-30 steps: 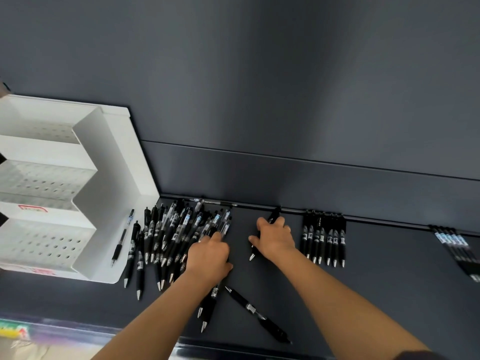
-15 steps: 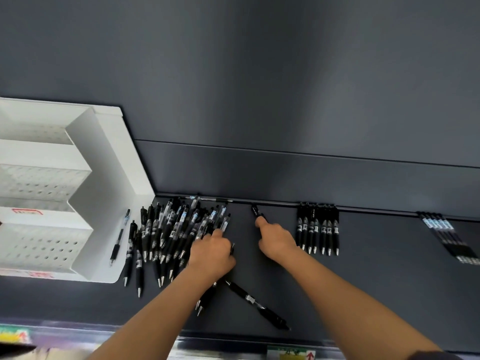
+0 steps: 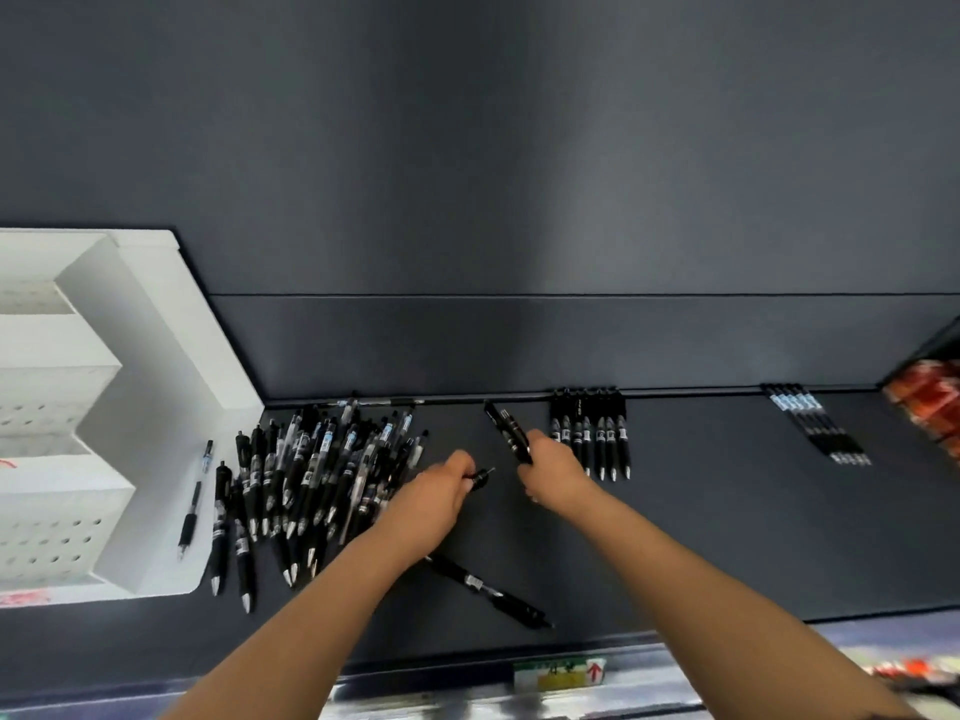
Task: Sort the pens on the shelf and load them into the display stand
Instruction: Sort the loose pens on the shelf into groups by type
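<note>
A loose pile of black pens [image 3: 322,470] lies on the dark shelf [image 3: 701,553] beside the white stepped display stand [image 3: 156,407]. My left hand [image 3: 431,501] grips a black pen whose tip [image 3: 480,478] sticks out to the right. My right hand [image 3: 556,472] holds another black pen [image 3: 506,426], which points up and left. A neat row of black pens [image 3: 592,433] lies just right of that hand, against the back wall. A second sorted group with pale blue labels [image 3: 815,423] lies farther right. One pen [image 3: 488,592] lies alone near the front edge.
A single thin pen [image 3: 195,501] rests against the stand's side wall. Red packaged goods [image 3: 930,402] sit at the far right end. The shelf's front lip carries a yellow and green label [image 3: 561,675].
My left hand has lifted a pen out of the pile and moved right. My right hand has raised its pen off the shelf. The camera has panned right.
</note>
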Demonstrator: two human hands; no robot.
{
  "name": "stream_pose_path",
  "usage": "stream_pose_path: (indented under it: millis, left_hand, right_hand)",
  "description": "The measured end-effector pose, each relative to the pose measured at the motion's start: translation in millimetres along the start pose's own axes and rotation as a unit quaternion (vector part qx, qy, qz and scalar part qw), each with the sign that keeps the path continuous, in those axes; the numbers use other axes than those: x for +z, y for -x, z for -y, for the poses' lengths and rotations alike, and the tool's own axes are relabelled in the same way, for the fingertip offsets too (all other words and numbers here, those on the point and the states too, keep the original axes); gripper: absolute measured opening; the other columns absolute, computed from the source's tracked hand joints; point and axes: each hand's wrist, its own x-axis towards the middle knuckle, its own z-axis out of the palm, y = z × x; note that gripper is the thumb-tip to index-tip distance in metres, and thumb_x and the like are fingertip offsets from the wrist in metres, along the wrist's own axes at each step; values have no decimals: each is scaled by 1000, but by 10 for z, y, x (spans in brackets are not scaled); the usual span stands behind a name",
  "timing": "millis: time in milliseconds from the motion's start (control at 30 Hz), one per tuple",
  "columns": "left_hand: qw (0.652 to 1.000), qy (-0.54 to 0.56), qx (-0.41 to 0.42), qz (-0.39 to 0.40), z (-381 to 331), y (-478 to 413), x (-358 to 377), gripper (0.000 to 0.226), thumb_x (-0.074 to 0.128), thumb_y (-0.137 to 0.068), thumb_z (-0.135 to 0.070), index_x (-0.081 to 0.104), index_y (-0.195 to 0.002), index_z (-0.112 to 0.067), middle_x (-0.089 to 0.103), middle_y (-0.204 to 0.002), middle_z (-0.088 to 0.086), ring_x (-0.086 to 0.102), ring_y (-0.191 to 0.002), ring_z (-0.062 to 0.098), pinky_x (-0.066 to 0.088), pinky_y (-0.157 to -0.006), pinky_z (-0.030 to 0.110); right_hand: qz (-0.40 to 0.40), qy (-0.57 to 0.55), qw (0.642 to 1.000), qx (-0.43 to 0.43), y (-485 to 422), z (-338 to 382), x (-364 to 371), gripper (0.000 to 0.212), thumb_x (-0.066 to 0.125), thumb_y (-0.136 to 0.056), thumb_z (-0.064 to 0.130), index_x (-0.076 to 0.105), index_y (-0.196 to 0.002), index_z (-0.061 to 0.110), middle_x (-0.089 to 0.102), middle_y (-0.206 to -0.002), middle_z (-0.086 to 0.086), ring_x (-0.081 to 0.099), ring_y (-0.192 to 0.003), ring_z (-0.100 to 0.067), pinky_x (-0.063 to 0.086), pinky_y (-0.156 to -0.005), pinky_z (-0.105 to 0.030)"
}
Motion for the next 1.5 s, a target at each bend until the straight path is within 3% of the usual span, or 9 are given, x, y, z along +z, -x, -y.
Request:
stream_pose_path:
  millis: [133, 267, 367, 567, 800, 1033, 1233, 1367, 1500]
  left_hand:
    - [998, 55, -8, -17, -105, -107, 55, 41, 41, -94, -6, 36, -133, -18, 50, -124, 14, 53, -111, 28, 44, -94, 37]
    - [996, 89, -7, -24, -314, -218, 75, 44, 37, -92, 1, 33, -130, -22, 49, -104, 10, 53, -82, 24, 48, -70, 37]
    - [995, 101, -15, -15, -461, -351, 115, 29, 36, -94, -1, 42, -118, -16, 48, -102, 10, 51, -72, 21, 54, -63, 39]
    - [996, 93, -5, 12, -704, -659, 210, 57, 40, -92, 3, 31, -144, -16, 38, -131, 14, 52, -110, 30, 46, -93, 32]
    - [994, 99, -37, 11, -965, -994, 248, 68, 42, -89, 5, 18, -149, -14, 29, -142, 15, 38, -130, 27, 31, -103, 22]
    - [993, 108, -38, -10, -1113, -1248, 352, 56, 46, -89, -1, 36, -140, -19, 45, -127, 15, 44, -124, 28, 33, -94, 19]
    - [993, 68, -93, -21, -1104, -1312, 373, 65, 52, -90, -16, 23, -147, -21, 38, -142, 15, 36, -131, 31, 24, -109, 32]
    - [985, 112, -130, -19, -1076, -1267, 400, 64, 55, -88, -13, 28, -145, -20, 37, -139, 17, 38, -129, 32, 30, -109, 31]
    - [984, 114, -135, -19, -1115, -1274, 443, 64, 54, -88, -9, 26, -146, -15, 35, -140, 17, 40, -128, 31, 33, -104, 27]
  right_hand:
    - [-50, -94, 994, 19, 66, -174, -85, 17, 46, -86, 2, 50, -103, 4, 58, -94, -20, 64, -88, -40, 54, -79, -50]
    - [-105, -122, 985, 60, 121, -388, -253, 25, 44, -93, 6, 48, -117, 3, 57, -89, -13, 54, -80, -27, 45, -69, -30]
    - [-136, -136, 975, 113, 130, -551, -382, 26, 40, -94, 7, 47, -119, 3, 60, -102, -17, 56, -89, -30, 47, -77, -36]
    - [-167, -179, 951, 190, 131, -890, -629, 25, 39, -95, 6, 48, -117, 2, 60, -105, -18, 57, -85, -28, 48, -72, -36]
    - [-201, -232, 935, 179, -29, -1169, -914, 18, 41, -96, 12, 51, -109, 3, 63, -100, -17, 59, -82, -30, 47, -68, -36]
    - [-151, -161, 970, 106, -211, -949, -784, 23, 48, -91, 18, 55, -112, 13, 65, -102, -11, 61, -90, -30, 46, -70, -31]
    - [-85, -31, 994, 59, -327, -972, -737, 31, 48, -94, 32, 55, -111, 8, 53, -117, -14, 56, -106, -36, 47, -82, -37]
    - [-123, -48, 986, 97, -476, -1197, -929, 28, 40, -95, 10, 53, -118, 0, 44, -124, -19, 55, -106, -41, 45, -88, -38]
    - [-118, -16, 980, 157, -574, -1407, -1053, 29, 42, -97, 18, 58, -115, 3, 56, -122, -17, 54, -113, -36, 46, -90, -37]
